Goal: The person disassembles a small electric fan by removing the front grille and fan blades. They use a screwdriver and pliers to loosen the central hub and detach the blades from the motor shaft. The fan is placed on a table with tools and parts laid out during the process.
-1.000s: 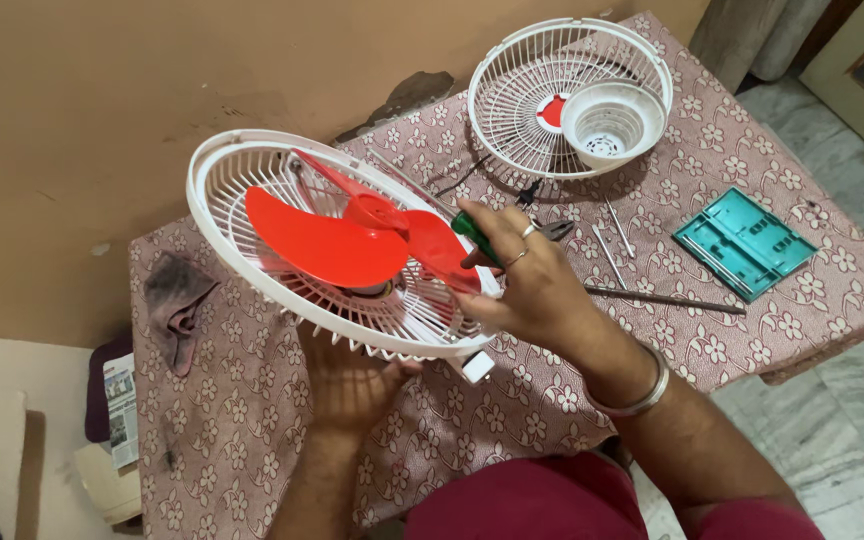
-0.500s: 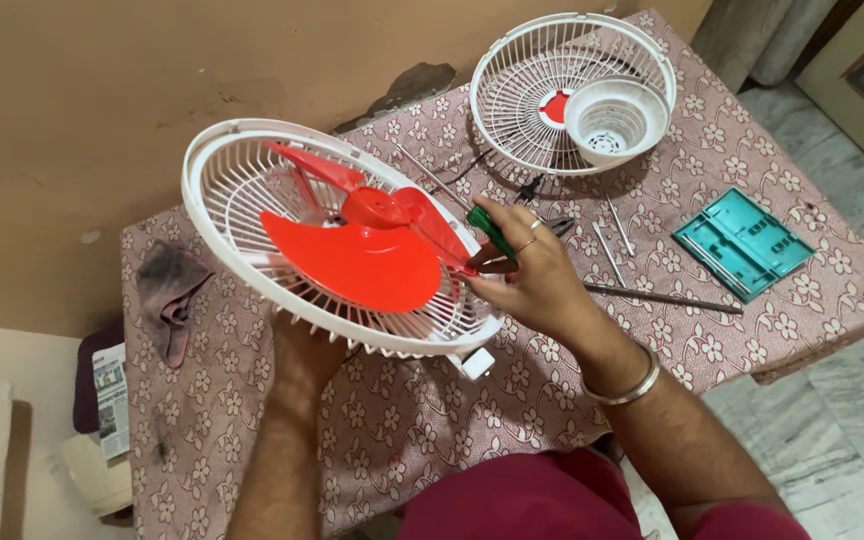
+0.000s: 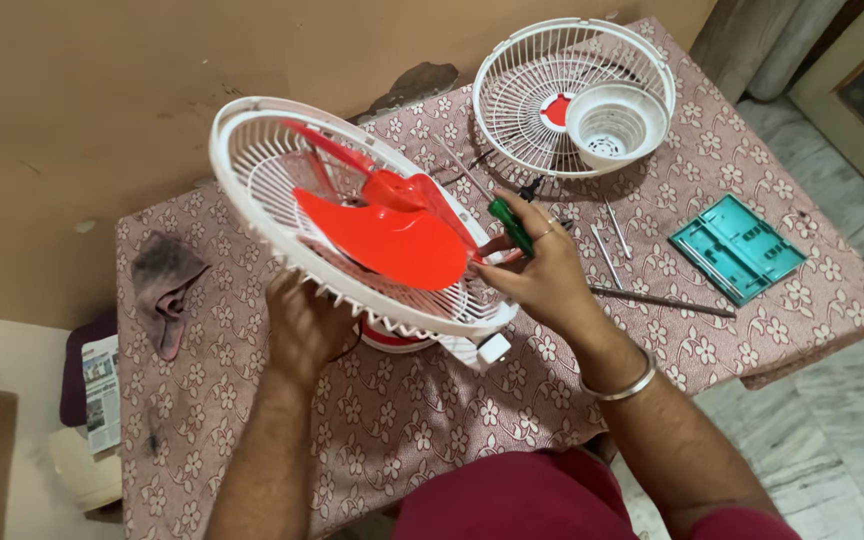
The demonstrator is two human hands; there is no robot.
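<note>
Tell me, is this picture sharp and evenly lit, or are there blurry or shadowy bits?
Head view: soft, even light, no glare; fan, right hand and left hand look sharp; faint shadow under the second grille; table edges bow slightly towards the frame's corners.

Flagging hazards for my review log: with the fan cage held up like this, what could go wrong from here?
1. The left hand alone props the tilted white fan cage from below; it could tip or slip toward the table.
2. The right hand holds a green-handled screwdriver beside the red blade; a slip might scratch the blade or jab a finger.
3. Loose metal rods lie near the right wrist and could be knocked off.
</note>
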